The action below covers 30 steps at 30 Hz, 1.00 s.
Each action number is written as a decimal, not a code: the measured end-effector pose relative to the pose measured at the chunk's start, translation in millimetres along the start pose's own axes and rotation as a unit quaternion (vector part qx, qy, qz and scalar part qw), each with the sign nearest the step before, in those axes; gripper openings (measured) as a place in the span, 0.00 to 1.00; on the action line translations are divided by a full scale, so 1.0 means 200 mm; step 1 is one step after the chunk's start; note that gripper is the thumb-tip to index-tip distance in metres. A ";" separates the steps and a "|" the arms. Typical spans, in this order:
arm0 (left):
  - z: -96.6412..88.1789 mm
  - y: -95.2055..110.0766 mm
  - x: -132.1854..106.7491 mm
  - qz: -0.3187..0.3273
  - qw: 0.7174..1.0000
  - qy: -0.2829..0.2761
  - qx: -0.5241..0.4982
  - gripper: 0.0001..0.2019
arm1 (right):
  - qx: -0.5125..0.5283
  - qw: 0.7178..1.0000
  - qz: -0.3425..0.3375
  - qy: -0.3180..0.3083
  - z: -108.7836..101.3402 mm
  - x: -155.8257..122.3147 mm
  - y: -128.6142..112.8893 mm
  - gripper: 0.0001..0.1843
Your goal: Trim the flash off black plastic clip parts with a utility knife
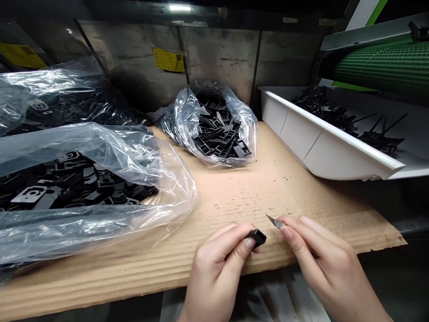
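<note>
Head view, nearest the lens: I see the left hand (217,264) at the bottom edge, its grip closed on a small black part (258,237), which is pinched between thumb and fingertips just above the front edge of the cardboard sheet (268,188). Just beside it, the right hand (321,264) has its grip clamped on a thin blade (273,221). The blade's point aims left, toward the part. I cannot tell whether the tip touches the part; the two sit very close together.

The cardboard sheet covers the tabletop and carries everything else. To the left of the hands lies a large clear bag (100,179), slumped open and holding many black plastic pieces. Behind it is a second clear bag (50,98), also dark with parts.

Farther back, near the middle, a smaller clear bag (214,120) stands open on the cardboard, full of black rectangular frames. To the right, a white tray (315,138) sits tilted, with black parts still on their sprues lying inside. Above the tray runs a green belt (382,67).

At the back, a metal wall (221,53) bears a yellow label (168,60).
</note>
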<state>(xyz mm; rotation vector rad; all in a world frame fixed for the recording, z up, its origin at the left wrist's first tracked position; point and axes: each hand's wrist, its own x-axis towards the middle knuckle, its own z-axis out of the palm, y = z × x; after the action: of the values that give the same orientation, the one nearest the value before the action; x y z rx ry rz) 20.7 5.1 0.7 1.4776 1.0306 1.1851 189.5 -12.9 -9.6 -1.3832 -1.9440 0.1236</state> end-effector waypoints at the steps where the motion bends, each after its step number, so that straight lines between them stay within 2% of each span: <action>1: 0.00 0.00 0.00 -0.018 1.000 -0.010 -0.012 0.09 | 0.011 1.000 -0.003 0.000 -0.01 0.00 0.01 0.09; 4: -0.01 0.01 0.01 -0.056 0.996 -0.051 -0.047 0.10 | 0.081 0.996 0.010 -0.030 -0.04 0.01 0.00 0.08; 7: -0.03 0.01 0.01 -0.073 0.989 -0.092 -0.084 0.14 | 0.146 0.986 0.051 -0.069 -0.08 0.03 -0.04 0.13; 10: -0.04 0.01 0.00 -0.089 0.982 -0.110 -0.122 0.17 | 0.177 0.978 0.057 -0.096 -0.09 0.06 -0.08 0.14; 14: -0.05 -0.01 0.00 -0.088 0.980 -0.118 -0.132 0.17 | 0.191 0.974 0.018 -0.119 -0.07 0.12 -0.12 0.15; 18: -0.06 -0.02 -0.02 -0.074 0.984 -0.116 -0.114 0.18 | 0.194 0.971 0.016 -0.140 -0.06 0.15 -0.11 0.17; 22: -0.06 -0.02 -0.02 -0.068 0.988 -0.104 -0.094 0.17 | 0.180 0.963 0.022 -0.199 -0.07 0.14 -0.11 0.19; 25: -0.05 -0.01 -0.01 -0.083 0.987 -0.094 -0.101 0.17 | 0.169 0.957 -0.005 -0.236 -0.08 0.12 -0.13 0.18; 27: -0.04 0.00 0.00 -0.087 0.986 -0.091 -0.107 0.18 | 0.189 0.953 -0.023 -0.235 -0.09 0.10 -0.14 0.17; 30: -0.04 0.00 0.00 -0.081 0.987 -0.092 -0.100 0.18 | 0.245 0.948 0.001 -0.204 -0.11 0.07 -0.12 0.18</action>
<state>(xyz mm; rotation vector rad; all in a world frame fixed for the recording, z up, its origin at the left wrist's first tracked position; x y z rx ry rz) 13.9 6.8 2.4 1.2930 0.8625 0.9870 182.0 -17.8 24.5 -1.0777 -2.0448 0.8951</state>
